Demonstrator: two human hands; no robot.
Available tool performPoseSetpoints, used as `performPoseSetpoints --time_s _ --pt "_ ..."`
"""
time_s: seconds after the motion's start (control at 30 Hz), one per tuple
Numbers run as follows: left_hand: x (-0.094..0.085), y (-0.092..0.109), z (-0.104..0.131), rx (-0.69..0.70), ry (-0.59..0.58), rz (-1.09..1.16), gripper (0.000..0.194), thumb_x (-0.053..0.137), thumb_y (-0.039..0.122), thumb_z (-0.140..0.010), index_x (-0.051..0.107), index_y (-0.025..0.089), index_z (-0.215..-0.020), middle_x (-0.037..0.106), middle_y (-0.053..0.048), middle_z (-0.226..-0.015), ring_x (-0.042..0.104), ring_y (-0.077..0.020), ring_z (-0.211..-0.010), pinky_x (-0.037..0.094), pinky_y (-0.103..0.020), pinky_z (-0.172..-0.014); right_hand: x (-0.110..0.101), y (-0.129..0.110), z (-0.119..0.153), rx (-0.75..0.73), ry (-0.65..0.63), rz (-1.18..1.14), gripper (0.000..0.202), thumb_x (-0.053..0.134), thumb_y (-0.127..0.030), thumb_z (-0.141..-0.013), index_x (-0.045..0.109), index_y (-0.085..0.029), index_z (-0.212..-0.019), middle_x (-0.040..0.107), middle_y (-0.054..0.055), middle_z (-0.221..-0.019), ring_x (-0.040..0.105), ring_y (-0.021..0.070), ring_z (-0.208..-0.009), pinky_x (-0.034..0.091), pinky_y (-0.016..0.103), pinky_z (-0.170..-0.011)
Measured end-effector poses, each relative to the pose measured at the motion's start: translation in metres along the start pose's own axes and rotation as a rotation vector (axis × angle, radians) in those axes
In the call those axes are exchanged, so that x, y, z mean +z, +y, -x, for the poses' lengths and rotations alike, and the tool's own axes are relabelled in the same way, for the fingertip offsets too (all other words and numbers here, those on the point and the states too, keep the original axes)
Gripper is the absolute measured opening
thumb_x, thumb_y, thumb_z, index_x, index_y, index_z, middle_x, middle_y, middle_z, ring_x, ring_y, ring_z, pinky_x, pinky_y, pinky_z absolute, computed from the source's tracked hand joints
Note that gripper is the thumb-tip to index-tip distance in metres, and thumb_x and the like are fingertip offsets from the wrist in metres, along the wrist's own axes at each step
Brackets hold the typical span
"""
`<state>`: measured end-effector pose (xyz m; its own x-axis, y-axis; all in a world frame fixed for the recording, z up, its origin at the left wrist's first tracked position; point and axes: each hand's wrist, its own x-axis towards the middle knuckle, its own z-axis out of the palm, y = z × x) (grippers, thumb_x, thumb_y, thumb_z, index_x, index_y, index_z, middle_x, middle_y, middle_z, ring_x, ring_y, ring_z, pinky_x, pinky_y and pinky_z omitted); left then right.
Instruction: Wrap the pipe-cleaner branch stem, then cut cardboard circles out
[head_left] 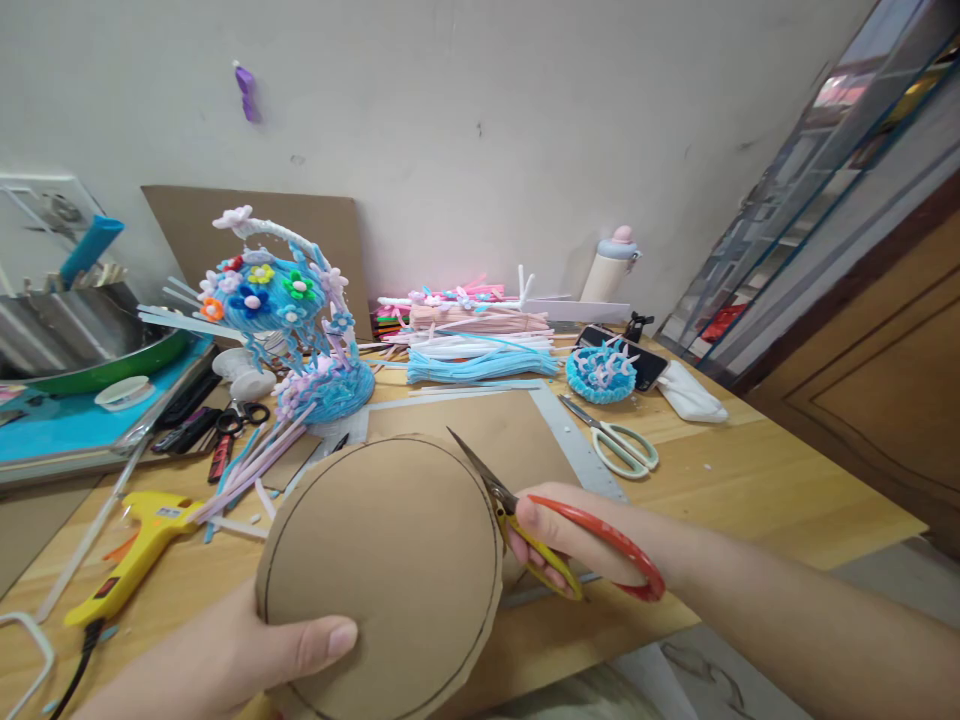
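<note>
My left hand point(292, 645) grips a roughly round piece of cardboard point(390, 550) at its lower left, thumb flat on top and the other fingers hidden beneath. A dark circle is drawn on the cardboard just inside its edge. In my right hand point(551, 535) are scissors point(495, 488) with one red and one yellow handle. Their blades are parted at the right edge of the cardboard, one lying over its top face near the drawn line. The other blade is mostly hidden.
A yellow glue gun point(139, 550) lies at left. Behind the cardboard stands a blue flowered pipe-cleaner ornament point(285, 290). Bundles of pipe cleaners point(480, 362), a small blue basket point(601, 375) and pale-handled scissors point(626, 447) lie farther back. A bottle point(611, 265) stands by the wall.
</note>
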<state>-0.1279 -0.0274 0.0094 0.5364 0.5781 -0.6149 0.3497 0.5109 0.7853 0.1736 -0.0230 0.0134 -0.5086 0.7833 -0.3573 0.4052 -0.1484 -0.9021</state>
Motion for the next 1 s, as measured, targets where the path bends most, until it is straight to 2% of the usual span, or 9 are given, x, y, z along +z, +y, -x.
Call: performPoseSetpoints --time_s 0.17,0.3,0.4,0.5,0.6,0.7,0.87,0.93,1.0 --pt "-0.013 0.009 -0.009 0.06 -0.064 0.034 0.029 0.062 0.038 -0.072 0.072 0.011 -0.074 0.069 -0.007 -0.054 0.063 -0.0131 -0.044 0.045 -0.011 -0.035 0.008 0.011 -0.012 0.019 0.071 -0.06 0.059 0.03 -0.07 -0.081 0.037 -0.02 -0.051 0.034 -0.006 -0.032 0.031 0.0063 -0.026 0.023 0.019 -0.03" --pt "-0.02 0.008 -0.019 0.06 -0.054 0.082 0.027 0.063 0.035 -0.071 0.072 0.009 -0.067 0.068 -0.007 -0.052 0.061 -0.0116 -0.04 0.042 -0.009 -0.032 0.011 0.021 -0.024 -0.009 0.032 -0.158 0.061 0.03 -0.07 -0.081 0.034 -0.02 -0.046 0.031 -0.006 -0.028 0.03 0.0059 -0.024 0.024 0.019 -0.029" --pt "-0.023 0.003 -0.026 0.06 -0.045 0.115 0.03 0.066 0.036 -0.067 0.072 0.008 -0.077 0.069 -0.01 -0.053 0.063 -0.0156 -0.042 0.042 -0.011 -0.03 0.01 0.025 -0.03 0.019 -0.016 -0.275 0.062 0.033 -0.076 -0.074 0.038 -0.019 -0.051 0.031 -0.007 -0.032 0.03 0.006 -0.026 0.024 0.019 -0.028" --pt "-0.024 -0.002 -0.029 0.05 -0.086 0.125 0.035 0.069 0.037 -0.064 0.072 0.008 -0.082 0.069 -0.012 -0.054 0.063 -0.0177 -0.041 0.042 -0.012 -0.029 0.008 0.027 -0.033 0.054 -0.1 -0.379 0.064 0.03 -0.08 -0.071 0.043 -0.018 -0.061 0.033 -0.008 -0.039 0.033 0.0065 -0.031 0.028 0.019 -0.031" --pt "-0.024 -0.005 -0.028 0.025 -0.131 0.099 0.034 0.068 0.037 -0.064 0.072 0.006 -0.078 0.069 -0.014 -0.056 0.063 -0.0174 -0.041 0.043 -0.013 -0.029 0.002 0.026 -0.033 0.056 -0.129 -0.329 0.068 0.026 -0.081 -0.071 0.047 -0.017 -0.07 0.04 -0.005 -0.05 0.04 0.0068 -0.041 0.034 0.02 -0.04" --pt "-0.024 -0.003 -0.027 0.009 -0.141 0.087 0.034 0.067 0.038 -0.064 0.072 0.007 -0.077 0.069 -0.015 -0.056 0.063 -0.0172 -0.041 0.043 -0.013 -0.029 -0.003 0.021 -0.031 0.07 -0.149 -0.241 0.07 0.03 -0.083 -0.066 0.048 -0.016 -0.074 0.041 -0.004 -0.059 0.042 0.0066 -0.047 0.036 0.02 -0.044" --pt "-0.02 0.004 -0.028 -0.03 -0.102 0.07 0.025 0.066 0.031 -0.067 0.072 0.009 -0.076 0.07 -0.012 -0.056 0.063 -0.0153 -0.041 0.043 -0.011 -0.031 -0.002 0.017 -0.034 0.08 -0.062 -0.154 0.063 0.035 -0.078 -0.07 0.041 -0.017 -0.057 0.032 -0.008 -0.044 0.034 0.0049 -0.034 0.024 0.018 -0.032" --pt "-0.018 0.005 -0.031 -0.021 -0.098 0.087 0.024 0.066 0.032 -0.066 0.071 0.009 -0.071 0.068 -0.012 -0.053 0.06 -0.0138 -0.038 0.04 -0.01 -0.029 -0.001 0.023 -0.037 0.109 -0.013 -0.247 0.061 0.036 -0.076 -0.073 0.036 -0.018 -0.052 0.026 -0.009 -0.038 0.027 0.0042 -0.027 0.019 0.017 -0.027" --pt "-0.017 0.006 -0.034 0.027 -0.055 0.109 0.028 0.066 0.035 -0.067 0.07 0.008 -0.064 0.065 -0.011 -0.047 0.055 -0.0108 -0.033 0.037 -0.01 -0.027 -0.002 0.031 -0.041 0.13 0.044 -0.415 0.06 0.037 -0.075 -0.074 0.036 -0.018 -0.052 0.028 -0.01 -0.038 0.025 0.0037 -0.026 0.018 0.017 -0.025"
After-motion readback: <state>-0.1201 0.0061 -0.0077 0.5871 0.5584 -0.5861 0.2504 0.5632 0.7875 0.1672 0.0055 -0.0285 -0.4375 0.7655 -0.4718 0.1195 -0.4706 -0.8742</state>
